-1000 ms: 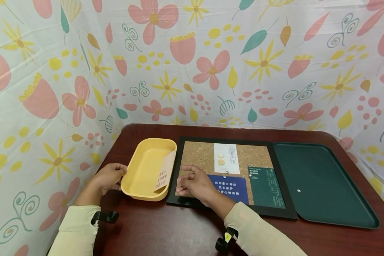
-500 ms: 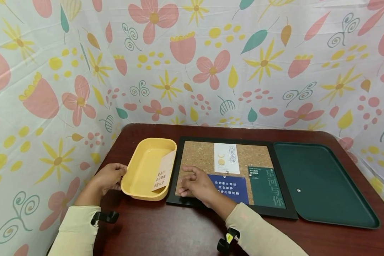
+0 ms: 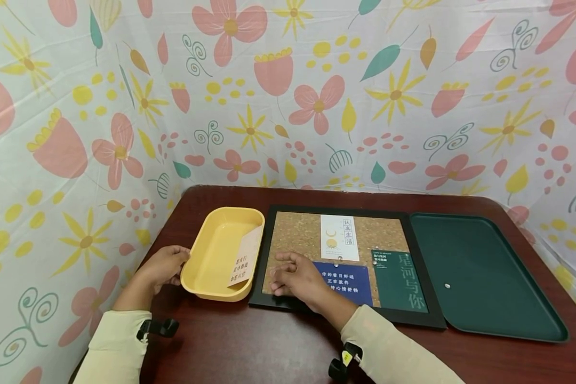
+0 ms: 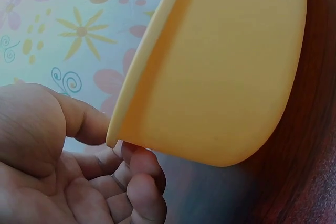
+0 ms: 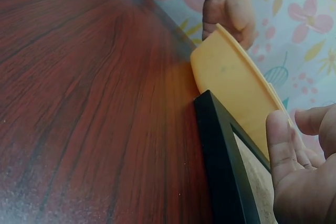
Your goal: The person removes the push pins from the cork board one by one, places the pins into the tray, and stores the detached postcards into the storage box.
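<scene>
My left hand (image 3: pixel 163 265) pinches the left rim of a yellow plastic basin (image 3: pixel 213 250). In the left wrist view the thumb side and fingertips (image 4: pixel 144 163) meet at that rim. A beige card (image 3: pixel 246 256) with dark writing leans inside the basin against its right wall. Over the lower left of a black-framed cork board (image 3: pixel 295 229), my right hand (image 3: pixel 298 281) is held with relaxed, parted fingers and nothing between them. The right wrist view has those fingers close by the basin's right side (image 5: pixel 231 72).
On the board are a white card (image 3: pixel 331 237), a blue card (image 3: pixel 348 285) and a green card (image 3: pixel 398 280), with small pins (image 3: pixel 375 262) at their edges. A dark green tray (image 3: pixel 480 266) stands right of the board, holding one small pin (image 3: pixel 447 286). A patterned curtain (image 3: pixel 317 106) hangs behind the table.
The right hand has drifted very slightly to the right and down over the board. The left hand, the basin and its card look the same.
</scene>
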{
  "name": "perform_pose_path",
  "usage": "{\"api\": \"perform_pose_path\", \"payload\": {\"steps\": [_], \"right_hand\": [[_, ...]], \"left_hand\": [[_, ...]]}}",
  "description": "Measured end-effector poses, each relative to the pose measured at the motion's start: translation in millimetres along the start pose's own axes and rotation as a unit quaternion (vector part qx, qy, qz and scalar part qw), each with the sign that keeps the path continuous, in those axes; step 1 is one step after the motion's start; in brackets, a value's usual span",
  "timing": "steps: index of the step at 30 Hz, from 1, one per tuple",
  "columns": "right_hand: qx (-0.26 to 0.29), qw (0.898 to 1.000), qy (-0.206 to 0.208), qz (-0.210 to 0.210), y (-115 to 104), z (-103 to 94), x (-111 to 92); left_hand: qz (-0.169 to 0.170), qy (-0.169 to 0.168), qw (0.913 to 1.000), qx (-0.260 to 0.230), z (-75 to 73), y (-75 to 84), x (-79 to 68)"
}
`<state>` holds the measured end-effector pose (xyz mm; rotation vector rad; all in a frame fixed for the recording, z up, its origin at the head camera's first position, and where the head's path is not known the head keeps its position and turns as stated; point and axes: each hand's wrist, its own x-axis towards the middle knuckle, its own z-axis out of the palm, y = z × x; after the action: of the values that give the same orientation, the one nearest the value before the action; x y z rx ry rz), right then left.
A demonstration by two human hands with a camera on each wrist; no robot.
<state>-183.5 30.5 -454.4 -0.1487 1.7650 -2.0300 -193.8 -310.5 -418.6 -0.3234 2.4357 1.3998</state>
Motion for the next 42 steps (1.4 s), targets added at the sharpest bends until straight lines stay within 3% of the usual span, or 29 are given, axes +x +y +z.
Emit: {"api": "perform_pose_path", "payload": {"steps": [7,14,26,42], "right_hand": [[-0.012,1.000,-0.003,-0.003,2.0,-4.9,-1.2],[-0.013,1.000,0.007,0.004,1.1,-12.5,-4.1],[-0.063,0.998,0.018,-0.021,-4.5,-31.1,-8.3],[-0.125,0.990,0.039,-0.045,-10.0,-53.8,-16.1]], "left_hand": [[0.001,0.017,0.9998,0.011,0.8,-1.5,1.6],[0.017,0.072,0.9973,0.001,1.3,2.0,0.2],[0.099,0.164,0.9801,0.052,9.4,26.0,-16.2],[0.170,0.157,0.9694,0.082,35.5,44.0,-24.7]]}}
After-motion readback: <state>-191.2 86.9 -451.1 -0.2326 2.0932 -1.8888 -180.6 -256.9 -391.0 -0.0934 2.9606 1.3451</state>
